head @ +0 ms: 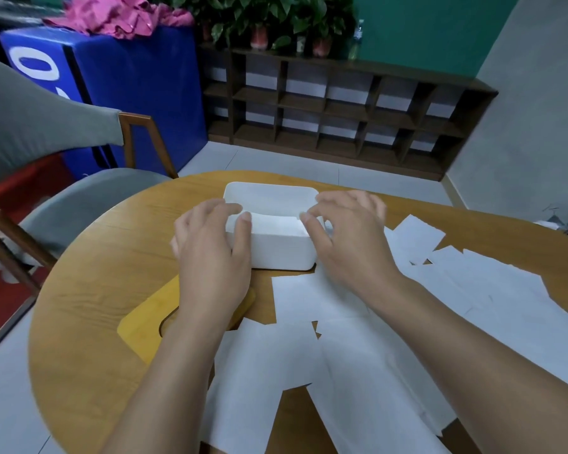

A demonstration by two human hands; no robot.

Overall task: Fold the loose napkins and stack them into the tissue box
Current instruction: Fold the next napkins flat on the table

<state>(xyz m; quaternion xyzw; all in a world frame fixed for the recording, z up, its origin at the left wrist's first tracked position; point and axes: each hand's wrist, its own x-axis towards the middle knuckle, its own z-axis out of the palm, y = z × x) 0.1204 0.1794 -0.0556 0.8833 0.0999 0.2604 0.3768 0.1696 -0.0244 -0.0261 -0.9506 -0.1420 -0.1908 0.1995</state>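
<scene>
Pressing a folded white paper napkin (273, 226) into the open white rectangular plastic tissue box (269, 194). Left hand (210, 244) and right hand (345, 231) pinching its ends, fingers narrow. Keeping edges level, probably best.

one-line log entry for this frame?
stage: at box | left hand: on tissue box left end | right hand: on right end | box: open | wooden lid: on table | loose napkins: unfolded
</scene>
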